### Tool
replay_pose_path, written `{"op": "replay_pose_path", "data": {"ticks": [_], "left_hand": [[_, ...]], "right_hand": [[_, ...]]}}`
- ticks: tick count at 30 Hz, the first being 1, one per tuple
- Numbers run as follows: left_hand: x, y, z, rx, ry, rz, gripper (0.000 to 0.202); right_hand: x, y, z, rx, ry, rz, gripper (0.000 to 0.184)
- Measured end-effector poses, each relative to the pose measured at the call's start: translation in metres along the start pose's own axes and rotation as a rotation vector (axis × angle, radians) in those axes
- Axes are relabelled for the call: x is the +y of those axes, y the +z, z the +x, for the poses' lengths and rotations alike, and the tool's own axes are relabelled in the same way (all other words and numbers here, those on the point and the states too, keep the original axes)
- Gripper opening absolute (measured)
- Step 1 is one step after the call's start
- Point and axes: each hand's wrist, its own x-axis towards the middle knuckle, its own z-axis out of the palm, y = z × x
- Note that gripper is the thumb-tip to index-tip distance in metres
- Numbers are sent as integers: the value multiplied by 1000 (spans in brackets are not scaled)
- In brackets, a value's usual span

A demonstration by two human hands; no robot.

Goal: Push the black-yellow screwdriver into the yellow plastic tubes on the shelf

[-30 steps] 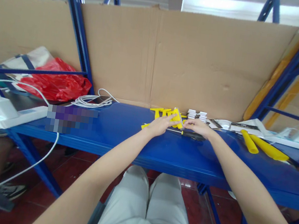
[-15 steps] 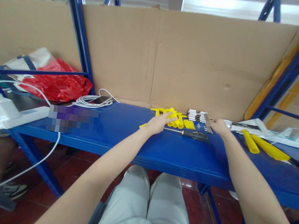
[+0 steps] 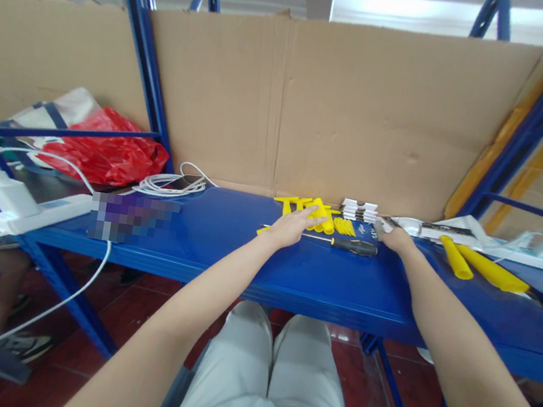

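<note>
My left hand lies low over the blue shelf, fingers stretched out toward several yellow plastic pieces, its fingertips over the nearest ones. Whether they press on them I cannot tell. A screwdriver with a black and yellow handle lies just in front, its shaft pointing to that hand. My right hand is closed at the fingertips round a flat grey metal strip, mostly hidden by the fingers. Beside it are a stack of white-and-black pieces and a small pile of yellow wedges.
Two yellow tubular pieces lie to the right by white packaging. A cardboard sheet stands behind the blue shelf. Left are a coiled white cable, a red plastic bag and a power strip.
My right hand has drawn slightly down toward me, and the metal strip, earlier upright and plainly visible, is now turned and mostly covered. My left hand has shifted slightly right.
</note>
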Motion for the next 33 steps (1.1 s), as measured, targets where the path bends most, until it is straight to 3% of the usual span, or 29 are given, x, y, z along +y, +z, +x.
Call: {"op": "replay_pose_path", "data": {"ticks": [4, 14, 23, 27, 30, 33], "left_hand": [[2, 1, 0, 17, 18, 7, 75], [4, 1, 0, 16, 36, -4, 69], [4, 2, 0, 8, 44, -12, 71], [3, 3, 0, 3, 51, -9, 71], [3, 5, 0, 10, 65, 1, 72], [2, 6, 2, 11, 81, 9, 73]], "right_hand": [[-2, -2, -5, -64, 58, -50, 58], [1, -4, -6, -88, -2, 17, 57], [-1, -5, -6, -152, 121, -38, 59], [3, 1, -1, -100, 169, -32, 56], [5, 4, 3, -3, 76, -28, 48], [-2, 2, 3, 155, -187, 10, 44]]}}
